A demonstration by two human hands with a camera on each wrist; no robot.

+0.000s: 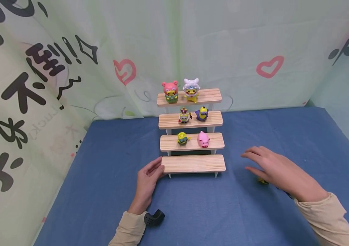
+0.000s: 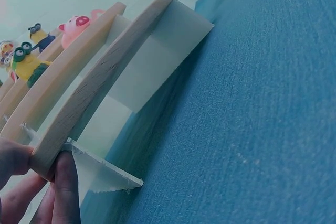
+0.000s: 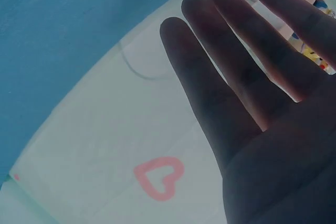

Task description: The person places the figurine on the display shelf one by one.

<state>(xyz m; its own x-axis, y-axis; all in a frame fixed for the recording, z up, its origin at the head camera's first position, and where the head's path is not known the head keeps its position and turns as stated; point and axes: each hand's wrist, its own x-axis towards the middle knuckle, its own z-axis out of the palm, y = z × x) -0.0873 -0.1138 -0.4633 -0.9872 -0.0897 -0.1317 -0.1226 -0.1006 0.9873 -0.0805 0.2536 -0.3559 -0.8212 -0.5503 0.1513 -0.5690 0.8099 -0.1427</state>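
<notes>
A wooden step display stand [image 1: 194, 164] stands on the blue cloth, its lowest board bare. My left hand [image 1: 149, 179] pinches the left end of that board between thumb and fingers, as the left wrist view also shows. My right hand [image 1: 274, 169] hovers to the right of the stand, its fingers extended and holding nothing. Partly hidden beneath it, a small yellow figurine [image 1: 262, 181] lies on the cloth. On the third board are a yellow-green figurine [image 1: 182, 138] and a pink pig figurine [image 1: 203, 139].
Higher boards carry a crowned figurine [image 1: 184, 116], a purple-caped figurine [image 1: 202, 113], a pink-hooded figurine [image 1: 170, 92] and a white-hooded figurine [image 1: 191, 90]. Behind the stand hangs a pale printed curtain [image 1: 223, 51]. Blue cloth [image 1: 116, 147] covers the table.
</notes>
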